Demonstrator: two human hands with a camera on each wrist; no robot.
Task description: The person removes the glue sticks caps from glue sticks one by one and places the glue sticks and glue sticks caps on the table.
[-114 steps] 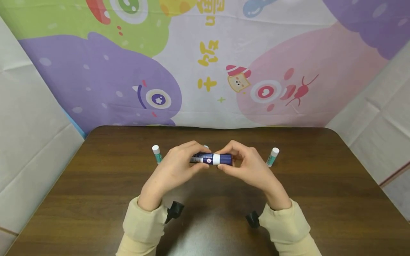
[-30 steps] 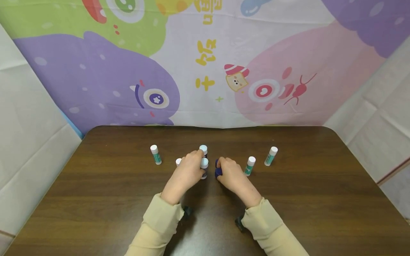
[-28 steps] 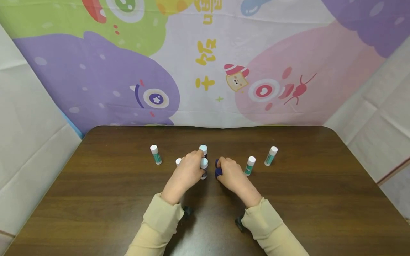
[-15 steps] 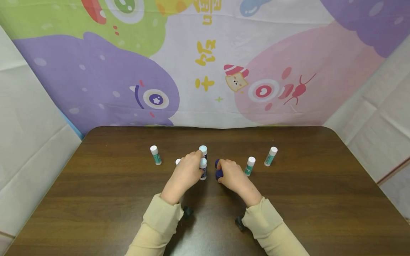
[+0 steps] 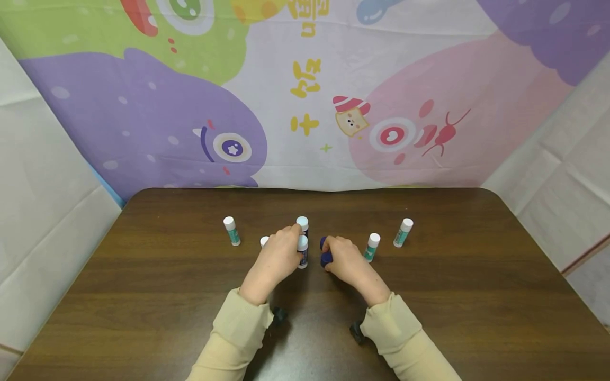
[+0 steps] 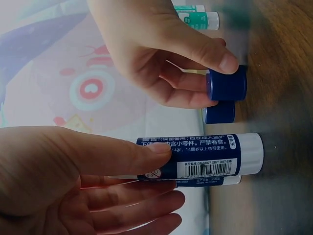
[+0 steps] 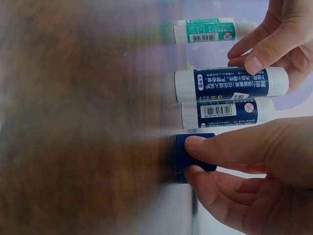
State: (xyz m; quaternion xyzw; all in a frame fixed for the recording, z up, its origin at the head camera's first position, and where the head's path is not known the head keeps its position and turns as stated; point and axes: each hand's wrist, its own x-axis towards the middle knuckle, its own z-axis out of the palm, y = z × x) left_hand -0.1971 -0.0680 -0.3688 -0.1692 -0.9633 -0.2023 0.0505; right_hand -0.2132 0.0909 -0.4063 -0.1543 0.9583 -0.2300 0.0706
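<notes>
My left hand (image 5: 276, 255) pinches a dark blue glue stick (image 5: 302, 257) between thumb and fingers. The stick stands upright on the table with its blue cap off and its white end up. Right behind it stands a second dark blue glue stick (image 5: 302, 223), also uncapped. Across a small gap, my right hand (image 5: 349, 260) has thumb and forefinger on a blue cap (image 5: 326, 259), low at the tabletop. Another blue cap (image 6: 218, 112) sits just behind that one. The right wrist view shows the held cap (image 7: 195, 152) between the fingertips.
A green-labelled glue stick (image 5: 232, 231) stands at the left of the brown table (image 5: 143, 296). The white top of another (image 5: 265, 241) shows behind my left hand. Two more stand to the right, a nearer green stick (image 5: 371, 247) and a farther green stick (image 5: 403, 233). A cartoon-printed cloth (image 5: 305, 164) hangs behind.
Earlier both hands held the capped blue glue stick raised and sideways. Now stick and cap are apart and down at the table. During the last second, the right hand and front cap shifted only slightly.
</notes>
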